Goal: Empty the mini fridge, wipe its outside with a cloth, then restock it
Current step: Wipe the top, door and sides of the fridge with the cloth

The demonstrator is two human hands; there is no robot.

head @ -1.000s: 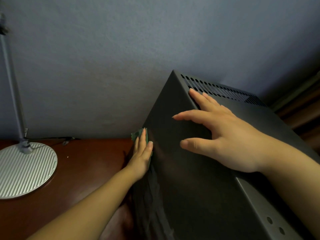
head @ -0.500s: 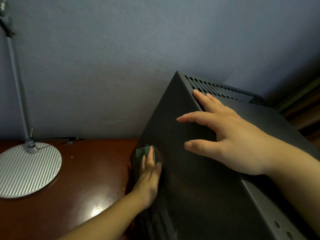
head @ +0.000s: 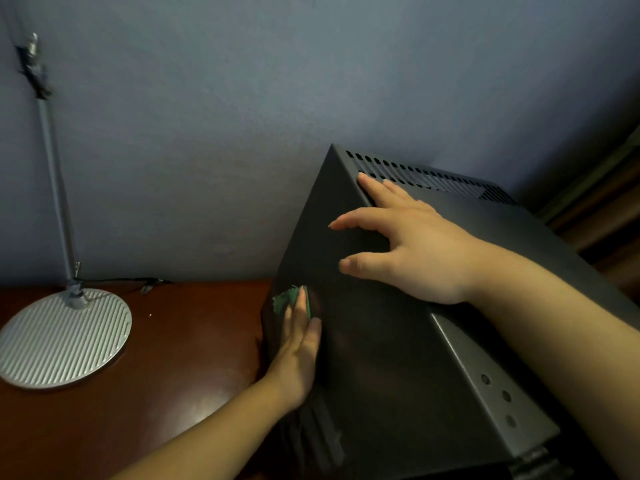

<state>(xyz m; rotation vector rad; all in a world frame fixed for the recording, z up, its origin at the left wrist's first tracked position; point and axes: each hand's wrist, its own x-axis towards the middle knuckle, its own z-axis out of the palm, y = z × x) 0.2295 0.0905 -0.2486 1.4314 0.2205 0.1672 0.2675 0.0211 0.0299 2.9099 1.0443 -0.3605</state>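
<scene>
Since a second ago my left hand has slid the green cloth down the fridge's left side, from mid-height to near the desk; so the wiping stage is under way, and I judge this side nearly covered; the left hand lies flat, pinning the cloth to the panel; my right hand stays spread wide over the top edge, holding nothing, steadying the box; count: one fridge, one cloth, two hands, one lamp standing well apart on the desk
</scene>
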